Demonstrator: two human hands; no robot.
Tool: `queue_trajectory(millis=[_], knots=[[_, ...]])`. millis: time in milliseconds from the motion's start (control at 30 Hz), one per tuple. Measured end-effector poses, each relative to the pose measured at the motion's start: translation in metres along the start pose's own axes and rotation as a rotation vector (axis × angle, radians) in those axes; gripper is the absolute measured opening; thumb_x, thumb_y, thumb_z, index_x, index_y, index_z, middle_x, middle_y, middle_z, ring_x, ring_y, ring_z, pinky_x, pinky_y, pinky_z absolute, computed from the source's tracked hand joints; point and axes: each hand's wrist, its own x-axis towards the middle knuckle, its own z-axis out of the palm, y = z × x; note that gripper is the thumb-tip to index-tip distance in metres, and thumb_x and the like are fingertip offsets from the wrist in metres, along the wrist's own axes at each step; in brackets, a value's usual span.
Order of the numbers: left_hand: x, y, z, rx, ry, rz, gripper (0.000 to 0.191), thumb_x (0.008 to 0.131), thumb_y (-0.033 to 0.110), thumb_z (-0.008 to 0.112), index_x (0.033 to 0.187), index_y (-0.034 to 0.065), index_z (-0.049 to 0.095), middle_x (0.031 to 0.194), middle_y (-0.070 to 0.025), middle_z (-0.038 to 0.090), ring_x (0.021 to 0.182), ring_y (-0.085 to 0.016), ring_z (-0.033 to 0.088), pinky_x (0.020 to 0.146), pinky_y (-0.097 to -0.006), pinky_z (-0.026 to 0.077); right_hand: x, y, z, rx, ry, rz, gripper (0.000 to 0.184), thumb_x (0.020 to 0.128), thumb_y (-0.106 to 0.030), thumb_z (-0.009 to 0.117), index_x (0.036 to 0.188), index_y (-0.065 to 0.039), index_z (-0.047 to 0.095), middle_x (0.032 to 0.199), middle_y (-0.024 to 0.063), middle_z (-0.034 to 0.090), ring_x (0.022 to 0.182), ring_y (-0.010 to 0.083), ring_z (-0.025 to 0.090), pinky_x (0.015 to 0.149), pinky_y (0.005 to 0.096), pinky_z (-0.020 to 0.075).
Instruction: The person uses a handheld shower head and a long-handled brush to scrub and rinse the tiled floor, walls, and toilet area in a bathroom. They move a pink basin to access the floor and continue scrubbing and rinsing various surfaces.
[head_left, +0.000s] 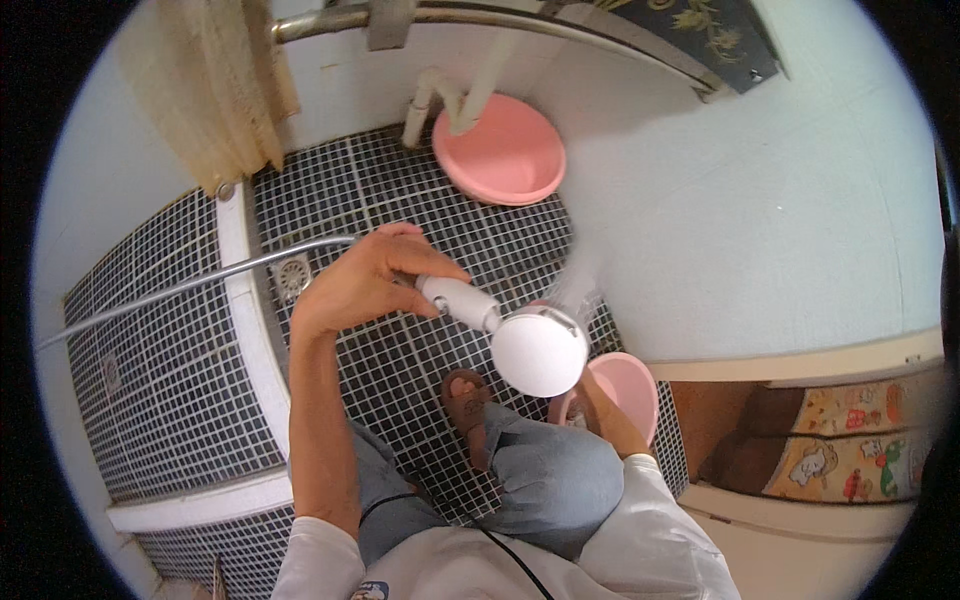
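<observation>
My left hand (375, 274) grips the handle of a white shower head (538, 354), whose metal hose (202, 281) runs off to the left. Water sprays from the head's far side toward the pale wall. Behind the head, my right forearm reaches down beside a pink plastic basin (632, 386) at my right foot. The head and its spray hide my right hand, so what it holds cannot be told.
A larger pink basin (499, 191) stands by the wall under a white drain pipe (476, 101). A floor drain (292, 277) lies near a raised white curb (259, 345). A beige curtain (217, 97) hangs at upper left. A patterned mat (847, 465) lies beyond the doorway.
</observation>
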Motion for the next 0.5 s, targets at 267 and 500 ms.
queue_trajectory(millis=[267,500], knots=[[-0.009,-0.022,-0.007,-0.209,-0.155,-0.237,0.048,0.069,0.003,0.085,0.116,0.0111,0.079,0.107,-0.0063,0.079,0.091,-0.018,0.073,0.09,-0.0326,0.056,0.025,-0.181,-0.009,0.278,-0.476,-0.035,0.036,0.101,-0.03,0.054,0.121,0.0,0.06,0.085,0.0142,0.067,0.072,0.0252,0.066,0.064,0.0409,0.055],[-0.041,-0.042,-0.029,-0.042,0.011,-0.399,0.046,0.071,-0.003,0.084,0.115,0.0095,0.079,0.104,-0.0089,0.079,0.089,-0.019,0.073,0.086,-0.0319,0.058,0.06,-0.283,-0.019,0.667,-0.799,0.153,0.035,0.105,-0.008,0.049,0.139,0.001,0.053,0.089,0.0066,0.065,0.07,0.0124,0.063,0.058,0.0242,0.0523]])
